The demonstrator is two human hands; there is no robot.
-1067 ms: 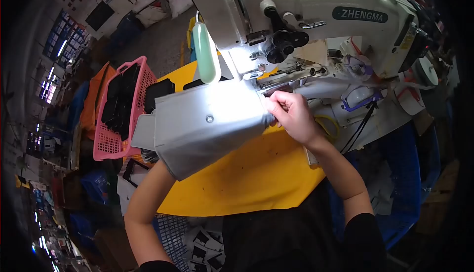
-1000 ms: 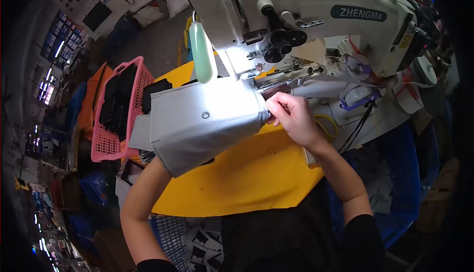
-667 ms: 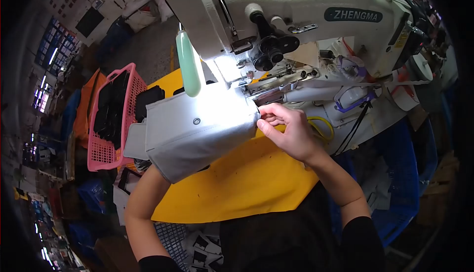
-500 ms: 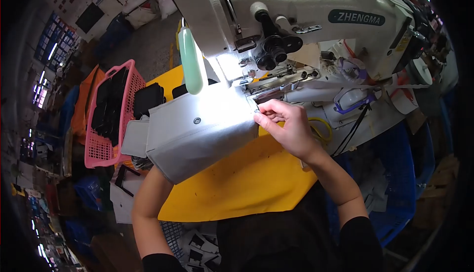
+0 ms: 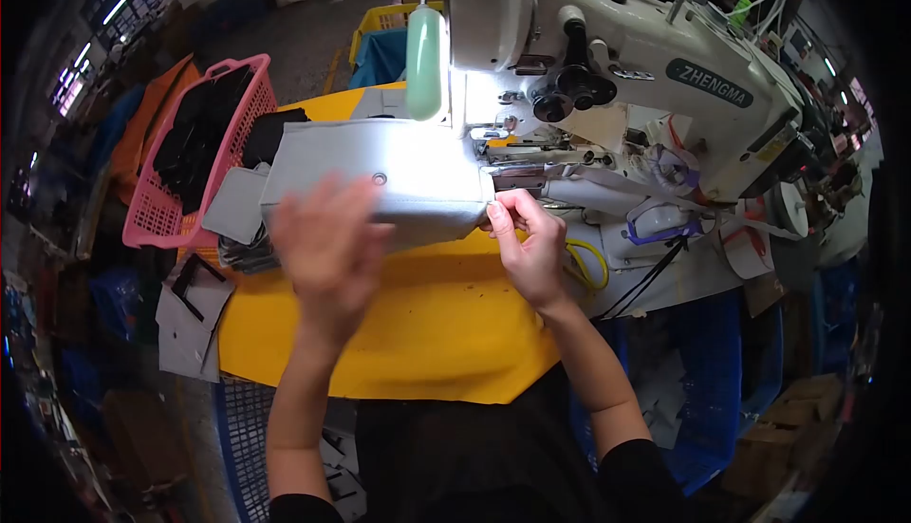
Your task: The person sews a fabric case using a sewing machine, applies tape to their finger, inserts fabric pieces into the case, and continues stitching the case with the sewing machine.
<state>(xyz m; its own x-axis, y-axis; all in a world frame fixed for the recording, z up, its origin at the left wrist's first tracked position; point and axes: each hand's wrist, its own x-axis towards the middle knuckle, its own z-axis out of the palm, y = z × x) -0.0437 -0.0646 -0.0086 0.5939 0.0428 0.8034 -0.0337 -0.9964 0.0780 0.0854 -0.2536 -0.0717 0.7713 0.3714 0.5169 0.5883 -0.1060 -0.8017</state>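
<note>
A grey box-shaped fabric piece (image 5: 327,158) with a small metal eyelet lies by the needle area of the sewing machine (image 5: 607,48). My right hand (image 5: 527,243) pinches its near right corner between thumb and fingers, just in front of the machine's narrow arm. My left hand (image 5: 327,243) is blurred by motion over the piece's near left side. Its fingers look stretched out, with the thumb apart; whether it touches the fabric I cannot tell. A pale green lamp (image 5: 424,63) hangs above and lights the fabric brightly.
A yellow cover (image 5: 418,333) spreads over the table. At left stand a pink basket (image 5: 157,214) of black pieces and a stack of grey pieces (image 5: 237,205). A grey piece with black trim (image 5: 190,319) hangs at the left edge. A blue crate (image 5: 707,381) stands below right.
My left hand has come out from under the grey piece and is now above its near side. The piece lies flatter and turned. My right hand keeps its corner; the camera view has shifted.
</note>
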